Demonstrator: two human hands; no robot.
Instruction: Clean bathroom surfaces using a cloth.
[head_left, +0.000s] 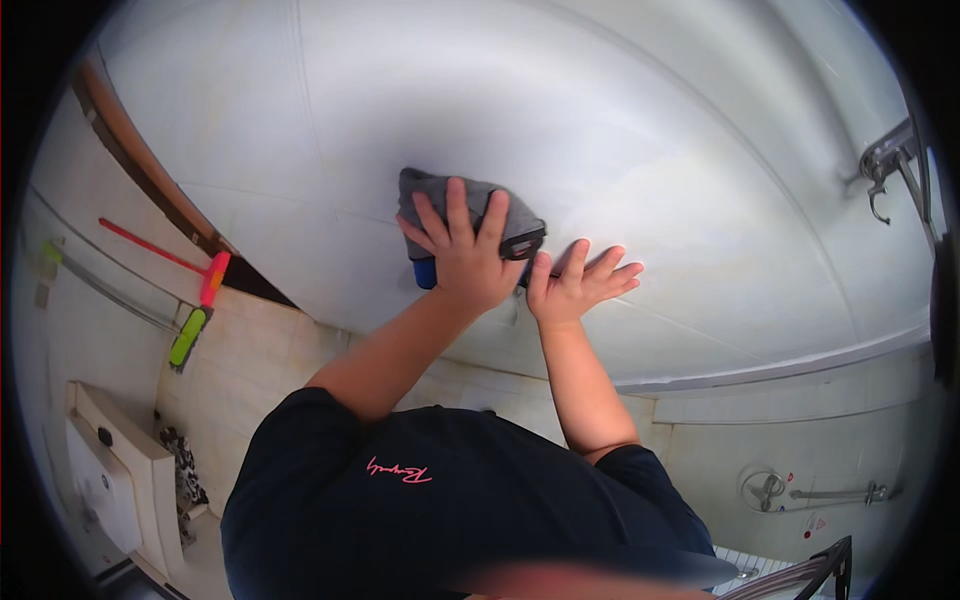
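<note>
My left hand (471, 259) presses a folded grey cloth (517, 214) against a glossy white panelled surface (465, 90). Its fingers are spread over the fabric, and its thumb is mostly hidden. A black loop sits at the cloth's right corner, and a blue part (424, 273) shows below the cloth's lower left edge. Just to the right, my right hand (576, 289) rests on the same surface with fingers apart and nothing in its grasp. A small dark piece lies partly hidden between the two hands.
A red-handled pole (154, 245) and a green brush head (188, 336) are at the left, near a brown frame (150, 161). A white washbasin (101, 480) stands lower left. A metal bracket with a hook (889, 161) is upper right; a shower mixer (766, 491) is lower right.
</note>
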